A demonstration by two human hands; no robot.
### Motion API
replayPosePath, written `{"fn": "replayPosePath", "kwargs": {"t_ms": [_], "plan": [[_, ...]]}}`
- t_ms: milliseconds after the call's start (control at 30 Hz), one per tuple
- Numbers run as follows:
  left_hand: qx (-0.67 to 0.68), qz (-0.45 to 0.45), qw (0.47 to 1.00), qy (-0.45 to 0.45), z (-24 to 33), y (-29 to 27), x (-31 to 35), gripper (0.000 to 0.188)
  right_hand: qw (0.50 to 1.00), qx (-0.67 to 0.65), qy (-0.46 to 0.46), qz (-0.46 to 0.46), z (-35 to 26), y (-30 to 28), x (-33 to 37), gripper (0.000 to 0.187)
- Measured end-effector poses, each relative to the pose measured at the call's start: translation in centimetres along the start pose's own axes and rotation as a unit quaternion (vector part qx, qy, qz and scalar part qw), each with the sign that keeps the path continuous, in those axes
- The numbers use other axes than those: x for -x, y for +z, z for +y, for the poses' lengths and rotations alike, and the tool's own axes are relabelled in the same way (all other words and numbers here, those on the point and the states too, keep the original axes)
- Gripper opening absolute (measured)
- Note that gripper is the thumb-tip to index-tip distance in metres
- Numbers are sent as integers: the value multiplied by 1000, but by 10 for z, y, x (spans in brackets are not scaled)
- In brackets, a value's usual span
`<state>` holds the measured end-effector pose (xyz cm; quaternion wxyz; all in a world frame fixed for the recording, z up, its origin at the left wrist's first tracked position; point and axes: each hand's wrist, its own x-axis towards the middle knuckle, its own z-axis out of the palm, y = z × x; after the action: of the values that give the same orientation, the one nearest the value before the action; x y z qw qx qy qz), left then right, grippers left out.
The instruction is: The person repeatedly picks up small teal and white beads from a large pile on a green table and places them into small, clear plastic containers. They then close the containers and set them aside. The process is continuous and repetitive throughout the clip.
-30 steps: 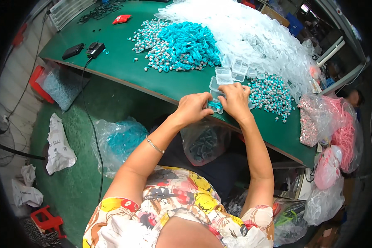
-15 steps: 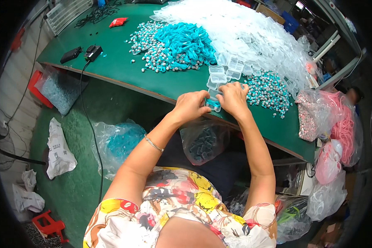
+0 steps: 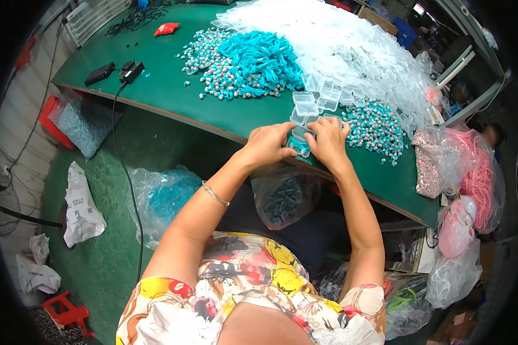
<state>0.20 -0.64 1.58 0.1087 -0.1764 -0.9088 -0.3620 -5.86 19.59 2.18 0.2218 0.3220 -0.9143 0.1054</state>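
Observation:
At the table's front edge, a small clear plastic box (image 3: 299, 148) with teal cord inside sits between my hands, its lid raised on the far side. My left hand (image 3: 266, 145) is closed on the box's left side, thumb near the front and fingers behind. My right hand (image 3: 328, 141) is closed at its right side, with the thumb against the box and the other fingers curled. Just beyond are several clear boxes (image 3: 305, 104) with their lids open. To the right of my right hand lies a pile of teal and grey beads (image 3: 375, 127).
A heap of teal cords (image 3: 260, 60) with beads around it lies on the green table (image 3: 155, 95). Behind it spreads a large mound of clear boxes (image 3: 351, 43). Pink cords (image 3: 476, 184) hang in bags at the right. A clear bag (image 3: 286, 201) is below the edge.
The box shows a little more between my hands, with its teal cord more visible. My right thumb has shifted slightly; both hands stay at the box.

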Motion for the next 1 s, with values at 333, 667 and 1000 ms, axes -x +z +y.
{"fn": "replayPosePath", "kwargs": {"t_ms": [333, 667, 1000], "plan": [[6, -81, 993, -82, 5, -11, -14, 68, 996, 89, 13, 1, -16, -13, 1, 17], [0, -67, 995, -78, 7, -9, -10, 74, 999, 7, 22, 32, -6, -1, 2, 20], [-21, -14, 999, 39, -3, 1, 0, 52, 971, -218, -96, 30, -10, -25, 17, 25]]}}
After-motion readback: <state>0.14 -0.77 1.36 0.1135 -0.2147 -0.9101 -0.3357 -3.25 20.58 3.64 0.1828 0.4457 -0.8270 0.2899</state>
